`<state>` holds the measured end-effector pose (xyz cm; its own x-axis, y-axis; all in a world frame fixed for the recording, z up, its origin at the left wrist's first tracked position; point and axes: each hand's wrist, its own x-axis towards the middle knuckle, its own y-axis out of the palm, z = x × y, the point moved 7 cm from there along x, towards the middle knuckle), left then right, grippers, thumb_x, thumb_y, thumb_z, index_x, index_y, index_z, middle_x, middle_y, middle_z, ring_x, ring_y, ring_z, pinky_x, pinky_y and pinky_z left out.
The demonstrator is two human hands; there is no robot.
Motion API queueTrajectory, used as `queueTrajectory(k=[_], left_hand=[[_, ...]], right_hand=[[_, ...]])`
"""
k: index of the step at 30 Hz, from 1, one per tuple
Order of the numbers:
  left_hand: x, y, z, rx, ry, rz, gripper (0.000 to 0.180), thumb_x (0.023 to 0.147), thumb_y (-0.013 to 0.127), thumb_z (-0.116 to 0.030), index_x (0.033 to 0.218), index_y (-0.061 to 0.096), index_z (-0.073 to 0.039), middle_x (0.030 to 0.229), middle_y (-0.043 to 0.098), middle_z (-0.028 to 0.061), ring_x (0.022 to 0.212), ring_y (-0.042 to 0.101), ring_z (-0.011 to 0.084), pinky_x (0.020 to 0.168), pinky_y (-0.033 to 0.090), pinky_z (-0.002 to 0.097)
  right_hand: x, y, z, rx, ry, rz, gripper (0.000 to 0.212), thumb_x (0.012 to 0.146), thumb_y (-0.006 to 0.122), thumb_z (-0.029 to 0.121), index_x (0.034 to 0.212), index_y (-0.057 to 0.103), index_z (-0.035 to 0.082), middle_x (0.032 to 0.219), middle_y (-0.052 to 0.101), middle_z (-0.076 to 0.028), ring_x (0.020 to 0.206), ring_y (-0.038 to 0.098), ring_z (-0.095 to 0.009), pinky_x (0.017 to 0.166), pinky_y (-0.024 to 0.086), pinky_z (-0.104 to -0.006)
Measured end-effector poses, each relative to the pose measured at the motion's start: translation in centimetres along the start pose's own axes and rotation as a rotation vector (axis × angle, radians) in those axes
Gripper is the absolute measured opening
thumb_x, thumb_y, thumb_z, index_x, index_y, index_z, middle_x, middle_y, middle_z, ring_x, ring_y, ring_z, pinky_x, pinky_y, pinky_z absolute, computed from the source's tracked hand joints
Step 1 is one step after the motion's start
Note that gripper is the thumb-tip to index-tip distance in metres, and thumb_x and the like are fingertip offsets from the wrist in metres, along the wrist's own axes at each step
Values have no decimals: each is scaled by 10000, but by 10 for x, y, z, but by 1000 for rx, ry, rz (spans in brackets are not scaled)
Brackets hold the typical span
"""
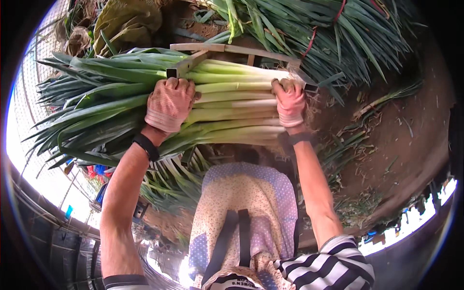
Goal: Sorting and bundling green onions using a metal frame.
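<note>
Green-and-white leeks heaped across a rack, leaves well past its left end, roots by its right end. Gloved left hand closed over leeks near left end; gloved right hand closed over white stalks near right end. Hands apart. Red-tied leafy bundles beyond rack's far edge.

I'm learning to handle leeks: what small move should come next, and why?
Probably squeeze the leeks together a little: they lie side by side in a wide layer, with the left hand near the green leaves and the right hand at the white ends.
</note>
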<state>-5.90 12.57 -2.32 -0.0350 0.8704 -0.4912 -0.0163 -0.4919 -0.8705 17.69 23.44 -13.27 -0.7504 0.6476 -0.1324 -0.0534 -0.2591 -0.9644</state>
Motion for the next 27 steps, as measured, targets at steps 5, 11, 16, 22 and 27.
queueTrajectory(k=[5,11,16,22,27], left_hand=[[-10,5,2,18,-7,-16,349,895,595,-380,1084,641,-90,974,626,59,934,587,229,847,460,380],[-6,2,2,45,7,2,349,893,602,-376,1083,635,-86,963,617,55,929,583,227,850,460,380],[-5,6,-1,62,1,37,354,897,600,-384,1102,633,-97,965,611,50,941,582,225,871,451,383],[-6,10,-2,57,14,-15,377,885,617,-391,1130,626,-104,956,596,43,937,566,222,857,453,391],[-6,7,-2,16,6,-25,390,883,621,-387,1142,623,-96,955,591,39,938,560,221,857,452,390]], right_hand=[[-7,-21,12,231,-45,-65,299,703,727,180,994,663,162,996,587,-24,985,562,-264,752,518,-410],[17,-36,26,323,-2,-320,348,800,719,258,1092,648,81,1072,595,-76,1016,555,-292,866,465,-451],[17,-12,28,160,78,-238,358,876,641,305,1119,619,43,965,614,-90,957,568,-284,896,426,-448],[15,-10,27,183,35,-264,356,900,608,320,1131,612,50,1010,610,-94,962,555,-281,923,410,-460],[18,-8,26,196,32,-259,362,896,595,335,1130,608,59,1025,598,-92,969,546,-291,935,407,-479]])
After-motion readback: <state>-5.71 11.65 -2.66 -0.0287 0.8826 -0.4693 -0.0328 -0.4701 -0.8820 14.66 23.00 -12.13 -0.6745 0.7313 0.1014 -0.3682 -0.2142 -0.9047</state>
